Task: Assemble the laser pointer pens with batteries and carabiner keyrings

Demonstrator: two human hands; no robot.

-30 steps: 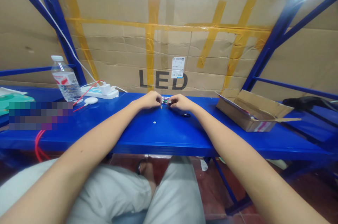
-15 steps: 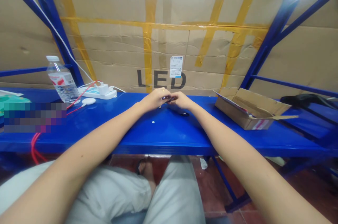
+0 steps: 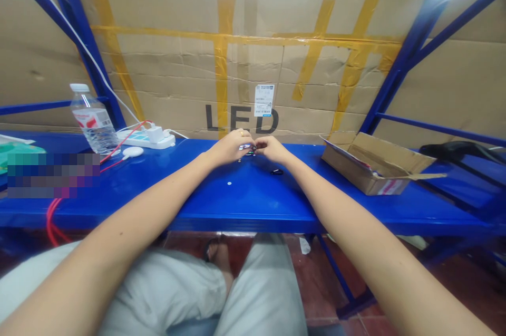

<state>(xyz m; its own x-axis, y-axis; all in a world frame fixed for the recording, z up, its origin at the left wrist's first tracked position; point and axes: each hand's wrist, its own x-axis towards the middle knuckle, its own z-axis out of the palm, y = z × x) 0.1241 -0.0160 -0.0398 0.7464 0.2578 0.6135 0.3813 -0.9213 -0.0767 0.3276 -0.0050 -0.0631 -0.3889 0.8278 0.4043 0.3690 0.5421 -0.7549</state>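
Observation:
My left hand [image 3: 229,147] and my right hand [image 3: 271,150] meet at the middle back of the blue shelf [image 3: 253,199], just above its surface. Both are closed in a pinch on a small dark part [image 3: 247,149] with metal bits, held between the fingertips. A ring shows on a left finger. A small black piece [image 3: 276,171] lies on the shelf just below my right hand. A tiny white round piece [image 3: 229,183] lies nearer to me, under my left wrist.
A water bottle [image 3: 91,120] stands at the left, beside a white power strip [image 3: 146,138] with red wires [image 3: 53,217] and a white round device [image 3: 132,152]. An open cardboard box [image 3: 375,164] sits at the right. A taped cardboard wall marked LED [image 3: 241,61] closes the back.
The camera view shifted slightly left. My hands drew closer together and lifted the small part a little off the shelf; the black piece now lies uncovered below my right hand.

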